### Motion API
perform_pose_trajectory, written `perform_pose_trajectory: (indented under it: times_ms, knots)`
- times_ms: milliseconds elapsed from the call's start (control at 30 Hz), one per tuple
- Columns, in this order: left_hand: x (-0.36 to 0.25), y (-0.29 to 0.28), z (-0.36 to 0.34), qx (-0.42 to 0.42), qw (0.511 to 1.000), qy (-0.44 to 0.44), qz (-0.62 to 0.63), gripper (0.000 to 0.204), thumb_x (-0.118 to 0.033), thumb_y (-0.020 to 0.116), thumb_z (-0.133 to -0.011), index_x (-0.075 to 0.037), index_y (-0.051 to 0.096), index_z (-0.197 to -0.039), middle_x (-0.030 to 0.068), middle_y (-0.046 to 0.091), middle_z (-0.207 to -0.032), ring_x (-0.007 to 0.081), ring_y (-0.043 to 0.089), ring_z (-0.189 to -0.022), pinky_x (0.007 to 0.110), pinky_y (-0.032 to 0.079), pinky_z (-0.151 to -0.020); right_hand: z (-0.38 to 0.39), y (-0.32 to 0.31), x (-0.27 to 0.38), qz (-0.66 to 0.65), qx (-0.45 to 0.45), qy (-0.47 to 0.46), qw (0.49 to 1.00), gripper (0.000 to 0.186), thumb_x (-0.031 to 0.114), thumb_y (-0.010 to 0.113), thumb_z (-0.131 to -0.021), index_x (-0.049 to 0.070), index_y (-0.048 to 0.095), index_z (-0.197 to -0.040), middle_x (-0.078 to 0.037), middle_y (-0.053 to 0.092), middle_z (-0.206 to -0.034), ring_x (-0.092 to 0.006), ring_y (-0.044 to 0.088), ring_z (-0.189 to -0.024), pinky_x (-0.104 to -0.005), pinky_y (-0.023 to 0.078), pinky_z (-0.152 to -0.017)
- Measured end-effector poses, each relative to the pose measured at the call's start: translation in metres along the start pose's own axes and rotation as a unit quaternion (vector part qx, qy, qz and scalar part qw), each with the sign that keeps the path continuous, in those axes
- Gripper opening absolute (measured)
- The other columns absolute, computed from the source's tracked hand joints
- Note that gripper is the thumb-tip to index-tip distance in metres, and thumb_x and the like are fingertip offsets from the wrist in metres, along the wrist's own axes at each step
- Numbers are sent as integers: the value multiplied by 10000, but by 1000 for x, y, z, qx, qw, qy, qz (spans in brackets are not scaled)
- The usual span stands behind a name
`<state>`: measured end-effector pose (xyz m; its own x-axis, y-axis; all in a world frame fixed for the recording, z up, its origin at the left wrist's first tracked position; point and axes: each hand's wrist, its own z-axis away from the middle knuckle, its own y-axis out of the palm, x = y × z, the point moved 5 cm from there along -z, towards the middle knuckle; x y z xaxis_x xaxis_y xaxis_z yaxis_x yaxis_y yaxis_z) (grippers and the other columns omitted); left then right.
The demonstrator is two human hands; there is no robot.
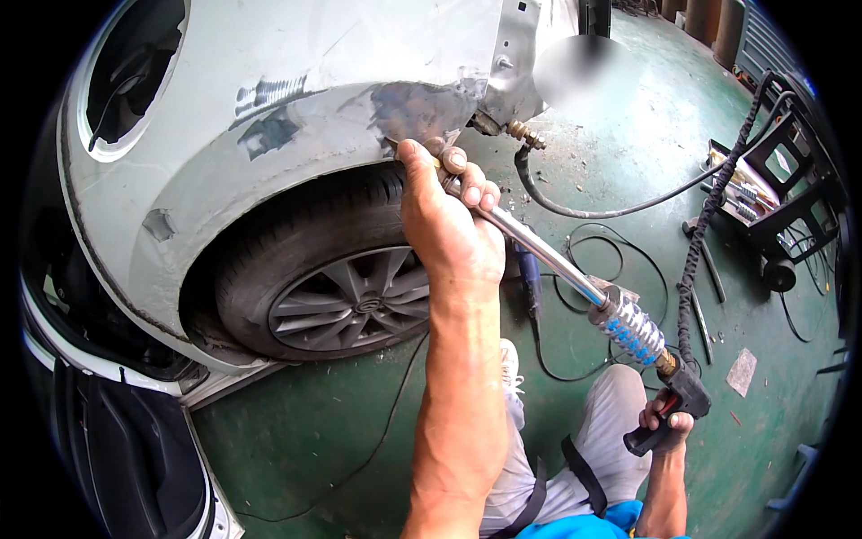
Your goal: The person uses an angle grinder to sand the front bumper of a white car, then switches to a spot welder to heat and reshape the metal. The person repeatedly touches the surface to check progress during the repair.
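A slide-hammer dent puller (pixel 548 249) slants across the view, with a bright metal rod, a ribbed silver-and-blue weight and a black pistol-grip handle. My left hand (pixel 453 202) is closed round the front end of its rod, close to the bare-metal patch (pixel 413 110) on a white car fender (pixel 305 54). Fingers hide most of the tip, so I cannot tell whether it touches the panel. My right hand (pixel 669 422) is wrapped round the black handle at the rear end, low on the right. Just below the left hand's side of the fender sits the wheel (pixel 350 301).
A brass clamp (pixel 525 135) with a black cable is fixed at the fender's edge. On the right, a black wheeled cart (pixel 799 180) holds tools, and a wrapped cable (pixel 691 269) runs down to the handle. A blue power tool (pixel 530 278) and loose cords lie on the green floor.
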<state>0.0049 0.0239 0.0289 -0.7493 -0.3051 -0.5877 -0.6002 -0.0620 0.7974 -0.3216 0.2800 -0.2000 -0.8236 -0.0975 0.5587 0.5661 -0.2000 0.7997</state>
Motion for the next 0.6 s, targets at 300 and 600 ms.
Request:
perform_pose_trajectory:
  times_ms: [300, 600]
  knots:
    - [0, -1, -1, -17, 1000, 5, -20, 334, -436, 465, -1039, -123, 471, -924, -17, 489, -769, 79, 399, -564, 247, 364, -518, 2, 0, -3, -1, 10, 13, 1000, 443, 152, 744, -616, -31, 599, -993, -79, 641, -827, -216, 598, -574, -393, 498, -566]
    - [1, 2, 0, -29, 999, -4, -33, 344, -432, 451, -1044, -120, 468, -900, -15, 481, -759, 76, 396, -555, 241, 359, -504, 16, 0, 5, -27, -12, 28, 999, 467, 137, 748, -590, -56, 603, -989, -112, 662, -810, -235, 610, -567, -397, 479, -558]
